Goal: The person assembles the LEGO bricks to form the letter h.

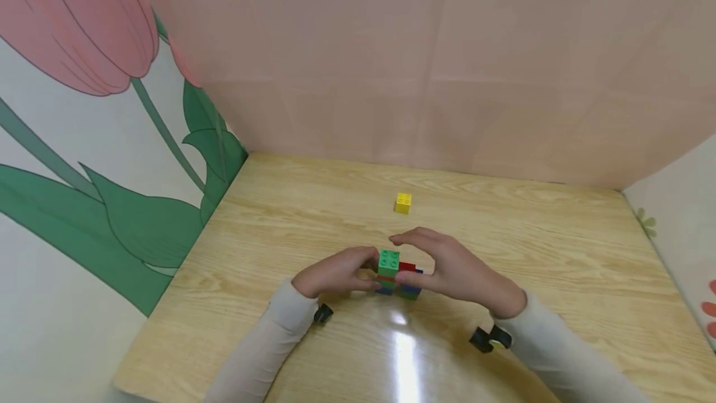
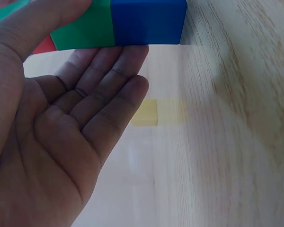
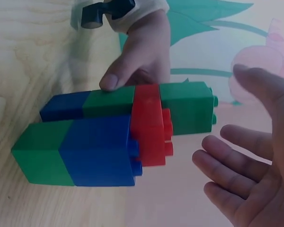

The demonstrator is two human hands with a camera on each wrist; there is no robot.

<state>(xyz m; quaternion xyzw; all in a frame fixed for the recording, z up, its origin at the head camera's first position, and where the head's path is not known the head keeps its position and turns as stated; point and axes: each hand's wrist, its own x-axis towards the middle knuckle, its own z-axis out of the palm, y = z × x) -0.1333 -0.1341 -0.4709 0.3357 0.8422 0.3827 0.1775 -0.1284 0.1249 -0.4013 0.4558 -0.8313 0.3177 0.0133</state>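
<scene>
A structure of toy building bricks stands on the table between the hands. One column has a blue brick at the bottom, then a green brick, a red brick and a green top brick. Beside it a lower green brick carries a blue brick, and the red brick reaches across above both. My left hand holds the column, thumb on its lower green brick, fingers behind. My right hand is spread around the upper right side, fingers apart from the bricks in the right wrist view.
A single yellow brick lies farther back on the wooden table. Behind the table hangs a plain pinkish backdrop. A wall with painted tulips borders the left side.
</scene>
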